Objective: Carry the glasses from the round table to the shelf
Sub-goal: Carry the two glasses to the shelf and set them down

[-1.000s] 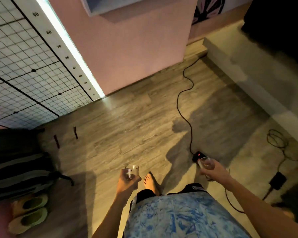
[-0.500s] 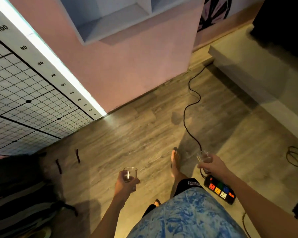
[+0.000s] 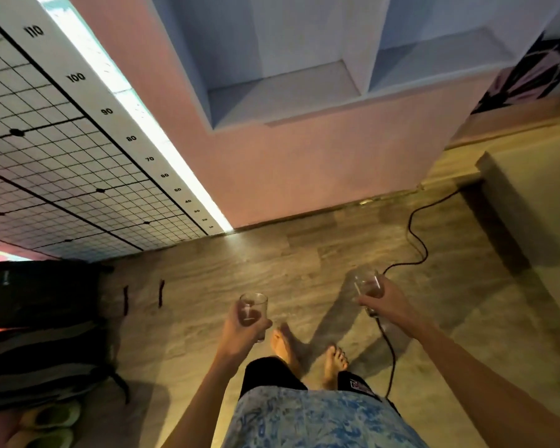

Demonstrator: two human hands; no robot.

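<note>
Glass (image 3: 253, 310) in each hand (seemingly upright)

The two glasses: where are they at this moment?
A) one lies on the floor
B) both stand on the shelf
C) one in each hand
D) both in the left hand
C: the left hand holds one glass, the right hand holds the other glass; the shelf holds none.

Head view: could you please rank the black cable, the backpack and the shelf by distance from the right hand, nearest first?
From the right hand:
1. Black cable, on the floor right beside and under that hand.
2. Shelf, up on the pink wall ahead.
3. Backpack, on the floor far to the left.
</note>
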